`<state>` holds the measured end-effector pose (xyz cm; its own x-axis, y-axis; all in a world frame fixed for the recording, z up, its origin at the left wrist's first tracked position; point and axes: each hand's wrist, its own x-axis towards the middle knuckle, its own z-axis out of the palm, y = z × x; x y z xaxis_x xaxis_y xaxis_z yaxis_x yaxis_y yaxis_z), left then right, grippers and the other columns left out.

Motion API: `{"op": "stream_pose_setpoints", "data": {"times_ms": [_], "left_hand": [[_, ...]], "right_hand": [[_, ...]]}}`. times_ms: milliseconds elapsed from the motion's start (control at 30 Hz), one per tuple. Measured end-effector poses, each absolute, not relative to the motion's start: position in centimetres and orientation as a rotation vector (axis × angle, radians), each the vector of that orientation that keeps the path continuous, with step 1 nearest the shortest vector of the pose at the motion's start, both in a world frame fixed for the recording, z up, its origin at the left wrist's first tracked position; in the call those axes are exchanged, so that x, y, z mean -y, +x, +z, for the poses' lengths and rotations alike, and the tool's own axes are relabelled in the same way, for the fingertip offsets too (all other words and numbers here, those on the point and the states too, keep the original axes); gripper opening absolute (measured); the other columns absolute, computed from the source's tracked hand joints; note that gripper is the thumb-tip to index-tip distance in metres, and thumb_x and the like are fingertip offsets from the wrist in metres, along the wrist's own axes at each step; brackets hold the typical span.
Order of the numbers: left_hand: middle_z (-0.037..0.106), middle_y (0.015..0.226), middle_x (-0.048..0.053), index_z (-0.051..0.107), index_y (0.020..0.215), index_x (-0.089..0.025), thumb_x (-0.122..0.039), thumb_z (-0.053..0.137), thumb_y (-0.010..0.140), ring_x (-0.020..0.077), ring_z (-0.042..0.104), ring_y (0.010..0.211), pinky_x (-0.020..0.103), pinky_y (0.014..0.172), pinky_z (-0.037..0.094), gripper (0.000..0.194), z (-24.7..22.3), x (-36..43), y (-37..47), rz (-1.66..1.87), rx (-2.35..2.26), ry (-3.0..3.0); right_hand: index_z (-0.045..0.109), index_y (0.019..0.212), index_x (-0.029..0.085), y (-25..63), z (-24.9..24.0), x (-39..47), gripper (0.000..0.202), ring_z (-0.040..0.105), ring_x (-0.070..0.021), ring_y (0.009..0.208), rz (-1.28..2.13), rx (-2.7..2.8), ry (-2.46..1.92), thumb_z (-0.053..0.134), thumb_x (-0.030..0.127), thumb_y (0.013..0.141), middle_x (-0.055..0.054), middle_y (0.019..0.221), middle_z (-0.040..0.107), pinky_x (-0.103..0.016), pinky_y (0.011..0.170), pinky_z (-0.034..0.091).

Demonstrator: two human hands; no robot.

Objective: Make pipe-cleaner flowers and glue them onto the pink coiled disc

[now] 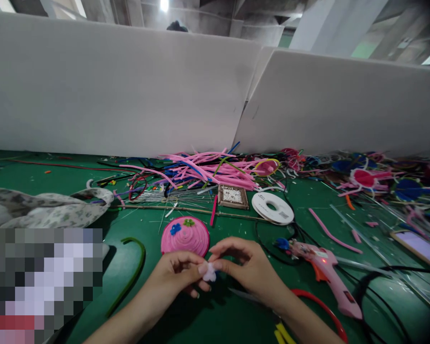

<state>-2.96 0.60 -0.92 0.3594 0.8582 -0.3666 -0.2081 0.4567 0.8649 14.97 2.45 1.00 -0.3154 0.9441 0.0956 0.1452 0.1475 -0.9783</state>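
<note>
While my left hand and right hand meet over the green table, both pinch one small white fluffy piece betw. thumb & fingertips, fingers narrow around it. That piece sits just in front of the pink coiled disc, w/ blue & green flowers on top. Right of the disc: pink glue gun, near my right hand. Behind-right of the disc: white tape roll & small framed square. Behind the disc: pile of pink strips. Left of the disc: bent green strip.
</note>
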Motion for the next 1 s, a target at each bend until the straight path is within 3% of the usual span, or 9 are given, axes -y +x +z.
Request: {"op": "stream_pose_setpoints", "data": {"times_ms": [167,333,667,833,1000], "left_hand": [[0.068,0.057,0.001,0.071,0.071,-0.012,-0.039,0.082,0.059,0.0087,0.063,0.051,0.015,0.046,0.044,0.032,-1.0,-0.6,-3.0,0.771,-0.934,0.804],[0.069,0.058,0.001,0.071,0.07,-0.012,-0.038,0.083,0.058,0.0081,0.063,0.051,0.013,0.046,0.044,0.031,-0.9,-0.6,-2.9,0.794,-0.953,0.751],[0.072,0.065,0.002,0.074,0.076,-0.013,-0.036,0.082,0.06,0.0089,0.065,0.057,0.014,0.051,0.046,0.03,-0.7,-0.6,-2.6,0.801,-0.958,0.69],[0.072,0.063,0.002,0.073,0.077,-0.013,-0.032,0.083,0.059,0.0089,0.065,0.057,0.015,0.054,0.046,0.028,-0.9,-0.6,-2.7,0.821,-0.963,0.693],[0.071,0.063,0.002,0.072,0.078,-0.012,-0.031,0.082,0.061,0.0095,0.066,0.06,0.015,0.057,0.047,0.027,-0.8,-0.8,-3.0,0.856,-0.982,0.707]], "right_hand": [[0.068,0.072,0.019,14.9,1.0,-2.4,0.007,0.063,-0.0122,0.067,1.241,1.657,-1.107,0.071,0.014,0.069,0.001,0.069,0.069,-0.022,0.064,0.048],[0.065,0.072,0.02,14.8,0.5,-2.0,0.019,0.063,-0.0115,0.07,1.096,1.74,-1.046,0.058,0.002,0.071,0.002,0.072,0.067,-0.022,0.067,0.047],[0.059,0.069,0.02,14.3,-0.1,-1.8,0.019,0.064,-0.013,0.071,0.866,1.752,-0.971,0.054,0.002,0.075,0.0,0.074,0.067,-0.024,0.066,0.049],[0.063,0.088,0.022,14.6,0.1,-1.6,0.017,0.063,-0.0155,0.077,0.633,1.885,-0.959,0.053,0.008,0.083,-0.003,0.082,0.068,-0.028,0.07,0.049],[0.058,0.108,0.024,15.5,0.6,-1.7,0.035,0.061,-0.0167,0.086,0.43,2.104,-0.747,0.049,0.002,0.082,-0.004,0.093,0.068,-0.031,0.077,0.049]]}}
